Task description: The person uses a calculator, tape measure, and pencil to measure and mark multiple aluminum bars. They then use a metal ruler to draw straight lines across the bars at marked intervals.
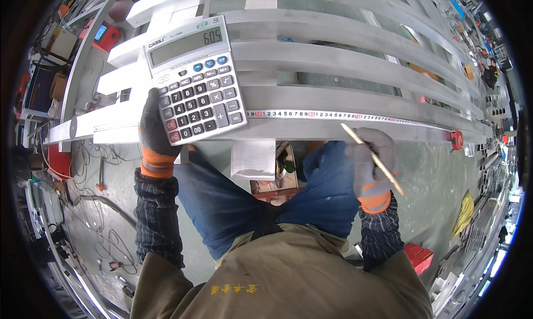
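Note:
A silver calculator (194,77) with dark and red keys is held up over the metal bars. Gripping its lower left edge is my left hand (157,124), in a grey and orange glove. My right hand (375,158), gloved alike and slightly blurred, is closed round a thin pale pencil-like stick (377,163); its tip points up and left. An extended tape measure (333,115) lies along the nearest metal bar (311,131), its red case (456,140) at the bar's right end. The calculator covers part of the bar, and perhaps the tape's left end.
Several parallel silver bars (327,55) form a frame ahead of me. Under the near bar, between my knees, stands a box of tools (275,188). Cables (105,230) trail over the floor at left. A red box (419,257) and yellow cloth (463,213) lie at right.

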Action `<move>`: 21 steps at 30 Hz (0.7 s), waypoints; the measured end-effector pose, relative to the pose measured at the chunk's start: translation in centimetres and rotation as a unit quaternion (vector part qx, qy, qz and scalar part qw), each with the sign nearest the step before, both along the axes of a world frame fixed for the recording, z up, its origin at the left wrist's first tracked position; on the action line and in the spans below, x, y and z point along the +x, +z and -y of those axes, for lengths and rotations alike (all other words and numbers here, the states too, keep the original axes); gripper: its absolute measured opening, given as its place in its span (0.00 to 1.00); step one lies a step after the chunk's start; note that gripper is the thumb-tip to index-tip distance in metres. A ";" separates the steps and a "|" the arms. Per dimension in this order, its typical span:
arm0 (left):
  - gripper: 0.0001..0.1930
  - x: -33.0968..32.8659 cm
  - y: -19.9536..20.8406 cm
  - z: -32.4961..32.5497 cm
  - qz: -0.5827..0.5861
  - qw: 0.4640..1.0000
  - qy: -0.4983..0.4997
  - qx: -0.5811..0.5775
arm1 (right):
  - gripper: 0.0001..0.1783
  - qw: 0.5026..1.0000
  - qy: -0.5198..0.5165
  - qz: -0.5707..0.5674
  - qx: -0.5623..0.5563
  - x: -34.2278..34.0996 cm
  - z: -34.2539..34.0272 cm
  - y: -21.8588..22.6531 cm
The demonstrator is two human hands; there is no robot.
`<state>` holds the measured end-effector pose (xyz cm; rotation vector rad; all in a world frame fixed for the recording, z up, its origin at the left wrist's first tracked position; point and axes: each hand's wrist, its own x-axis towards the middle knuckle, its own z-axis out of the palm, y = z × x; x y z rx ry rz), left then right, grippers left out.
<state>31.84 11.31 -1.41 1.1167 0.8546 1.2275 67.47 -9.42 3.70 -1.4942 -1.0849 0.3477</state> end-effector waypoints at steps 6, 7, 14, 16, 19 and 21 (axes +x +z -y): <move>0.25 0.1 1.2 0.3 0.091 0.992 -0.058 -0.061 | 0.13 0.952 0.123 0.264 0.090 0.5 -3.4 -2.2; 0.25 0.1 1.3 0.3 0.124 0.987 -0.065 -0.082 | 0.14 0.956 0.136 0.246 0.086 0.7 -3.7 -2.4; 0.25 0.4 1.4 0.6 0.110 0.991 -0.068 -0.042 | 0.14 0.966 0.148 0.197 0.070 1.6 -4.1 -3.5; 0.24 0.5 2.1 0.6 0.170 0.976 -0.094 -0.102 | 0.14 0.965 0.155 0.204 0.063 1.8 -4.1 -3.5; 0.25 0.6 2.4 0.6 0.184 0.969 -0.110 -0.120 | 0.14 0.967 0.156 0.194 0.054 1.8 -4.0 -3.8; 0.25 0.0 1.7 0.5 0.132 0.986 -0.071 -0.079 | 0.14 0.963 0.156 0.210 0.056 1.8 -4.1 -3.7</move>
